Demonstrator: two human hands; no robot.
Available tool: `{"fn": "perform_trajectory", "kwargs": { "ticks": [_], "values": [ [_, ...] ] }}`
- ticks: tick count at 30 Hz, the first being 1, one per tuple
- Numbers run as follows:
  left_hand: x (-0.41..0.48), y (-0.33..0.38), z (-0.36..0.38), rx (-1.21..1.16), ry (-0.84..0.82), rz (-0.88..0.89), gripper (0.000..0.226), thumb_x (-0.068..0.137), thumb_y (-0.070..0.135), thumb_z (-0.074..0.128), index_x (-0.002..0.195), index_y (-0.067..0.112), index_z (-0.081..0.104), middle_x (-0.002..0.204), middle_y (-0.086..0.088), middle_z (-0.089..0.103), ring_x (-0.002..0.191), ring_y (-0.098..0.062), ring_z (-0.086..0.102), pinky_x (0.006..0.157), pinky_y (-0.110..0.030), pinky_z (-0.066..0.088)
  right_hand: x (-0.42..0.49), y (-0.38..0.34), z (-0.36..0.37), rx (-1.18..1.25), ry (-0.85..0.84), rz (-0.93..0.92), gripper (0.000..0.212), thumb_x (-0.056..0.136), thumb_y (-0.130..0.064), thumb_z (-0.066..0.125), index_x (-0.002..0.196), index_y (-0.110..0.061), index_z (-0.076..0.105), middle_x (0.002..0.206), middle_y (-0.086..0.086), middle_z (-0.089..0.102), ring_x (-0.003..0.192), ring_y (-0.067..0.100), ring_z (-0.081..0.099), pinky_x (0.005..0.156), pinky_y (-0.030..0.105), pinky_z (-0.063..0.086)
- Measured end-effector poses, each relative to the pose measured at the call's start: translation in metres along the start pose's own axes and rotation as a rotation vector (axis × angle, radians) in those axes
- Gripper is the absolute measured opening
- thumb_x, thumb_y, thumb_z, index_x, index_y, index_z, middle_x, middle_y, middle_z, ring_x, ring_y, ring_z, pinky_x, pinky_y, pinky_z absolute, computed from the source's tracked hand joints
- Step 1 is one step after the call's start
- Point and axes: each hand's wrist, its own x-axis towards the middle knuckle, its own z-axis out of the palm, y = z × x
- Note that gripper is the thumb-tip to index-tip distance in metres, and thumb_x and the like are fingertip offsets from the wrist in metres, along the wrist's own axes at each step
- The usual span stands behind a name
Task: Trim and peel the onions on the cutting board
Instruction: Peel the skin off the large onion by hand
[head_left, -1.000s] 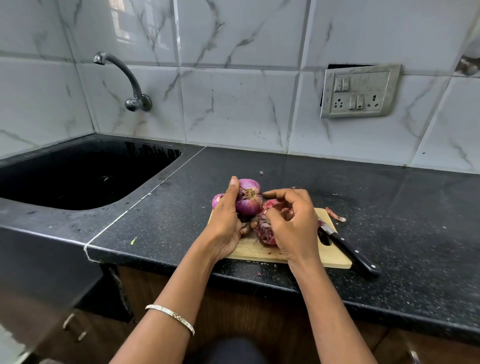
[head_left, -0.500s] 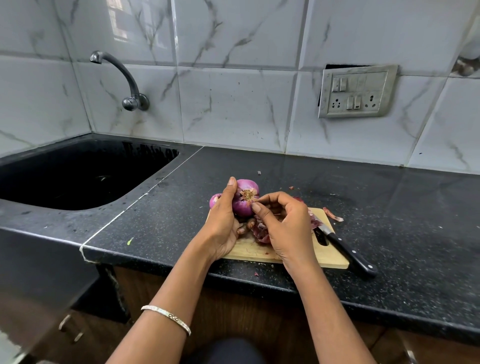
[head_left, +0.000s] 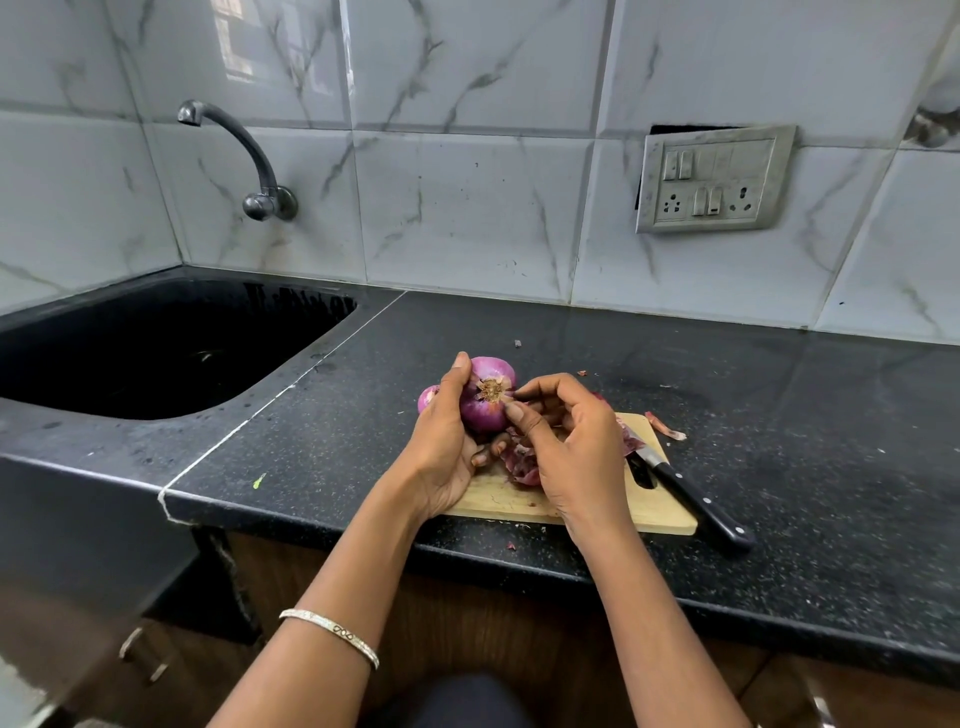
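My left hand (head_left: 444, 441) grips a purple onion (head_left: 488, 395) above the wooden cutting board (head_left: 519, 501), its brown root end turned toward me. My right hand (head_left: 571, 441) has its thumb and forefinger at the right edge of that root end, pinching at the skin there. A second, smaller onion (head_left: 427, 400) peeks out behind my left hand. Loose reddish peels (head_left: 522, 462) lie on the board under my hands. A black-handled knife (head_left: 691, 499) rests on the board's right end, its handle pointing off the board toward the counter's front edge.
The board lies near the front edge of a black speckled counter (head_left: 779, 441). A black sink (head_left: 156, 348) with a wall tap (head_left: 249, 156) is at the left. A peel scrap (head_left: 665, 426) lies behind the board. A switch panel (head_left: 714, 179) is on the tiled wall.
My right hand has moved from the peel pile up and left to the onion's root end. My left hand has turned the onion slightly toward me.
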Motion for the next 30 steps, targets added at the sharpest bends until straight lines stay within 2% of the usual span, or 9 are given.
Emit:
{"fn": "perform_trajectory", "kwargs": {
  "ticks": [5, 11, 14, 18, 22, 26, 30],
  "values": [
    [-0.0011, 0.0004, 0.0004, -0.005, 0.007, -0.001, 0.055, 0.104, 0.053, 0.043, 0.1, 0.005, 0.069, 0.083, -0.012, 0.074, 0.058, -0.013, 0.069, 0.046, -0.019, 0.053, 0.0012, 0.0014, -0.0005, 0.017, -0.01, 0.031, 0.009, 0.088, -0.017, 0.079, 0.089, -0.021, 0.071, 0.084, -0.009, 0.073, 0.08, 0.009, 0.068, 0.076, 0.026, 0.054],
    [-0.0036, 0.0016, 0.0023, -0.023, 0.012, -0.002, 0.052, 0.104, 0.053, 0.044, 0.101, 0.007, 0.069, 0.085, -0.013, 0.076, 0.065, -0.016, 0.074, 0.047, -0.021, 0.055, 0.0003, 0.0035, 0.0006, 0.077, -0.007, 0.111, 0.013, 0.092, -0.014, 0.073, 0.095, -0.025, 0.067, 0.093, -0.007, 0.073, 0.089, 0.014, 0.071, 0.087, 0.045, 0.058],
    [-0.0039, 0.0018, 0.0022, -0.035, 0.013, -0.001, 0.052, 0.105, 0.052, 0.044, 0.1, 0.007, 0.068, 0.083, -0.012, 0.076, 0.064, -0.016, 0.074, 0.047, -0.021, 0.055, -0.0009, 0.0028, 0.0006, 0.059, -0.019, 0.123, 0.013, 0.093, -0.014, 0.071, 0.095, -0.026, 0.067, 0.093, -0.008, 0.073, 0.09, 0.014, 0.07, 0.088, 0.047, 0.057],
    [-0.003, 0.0016, 0.0014, -0.036, 0.011, -0.005, 0.052, 0.104, 0.052, 0.045, 0.1, 0.006, 0.069, 0.084, -0.013, 0.076, 0.067, -0.017, 0.074, 0.05, -0.024, 0.058, -0.0014, 0.0, 0.0001, 0.05, -0.031, 0.112, 0.01, 0.093, -0.017, 0.072, 0.095, -0.025, 0.067, 0.093, -0.008, 0.073, 0.09, 0.014, 0.07, 0.087, 0.046, 0.057],
    [-0.0014, 0.0009, -0.0004, -0.037, 0.008, -0.008, 0.052, 0.103, 0.052, 0.046, 0.1, 0.006, 0.07, 0.09, -0.016, 0.076, 0.074, -0.02, 0.074, 0.061, -0.029, 0.062, -0.0017, -0.0015, -0.0003, 0.007, -0.042, 0.082, 0.009, 0.093, -0.017, 0.072, 0.093, -0.024, 0.067, 0.089, -0.009, 0.071, 0.085, 0.01, 0.068, 0.083, 0.04, 0.057],
    [-0.0003, -0.0003, -0.0012, -0.017, 0.007, -0.005, 0.054, 0.103, 0.053, 0.047, 0.1, 0.005, 0.071, 0.097, -0.019, 0.075, 0.074, -0.02, 0.072, 0.054, -0.024, 0.06, -0.0007, -0.0007, -0.0008, -0.031, -0.039, 0.078, 0.011, 0.093, -0.015, 0.071, 0.09, -0.024, 0.067, 0.086, -0.01, 0.07, 0.084, 0.009, 0.067, 0.079, 0.031, 0.055],
    [-0.0017, -0.0001, -0.0002, -0.003, -0.006, -0.001, 0.053, 0.104, 0.051, 0.045, 0.098, 0.003, 0.069, 0.082, -0.014, 0.075, 0.058, -0.016, 0.071, 0.044, -0.021, 0.053, 0.0006, -0.0002, -0.0004, -0.08, -0.077, 0.077, 0.014, 0.095, -0.01, 0.066, 0.089, -0.023, 0.065, 0.086, -0.008, 0.068, 0.084, 0.006, 0.063, 0.074, 0.02, 0.047]
  ]
}}
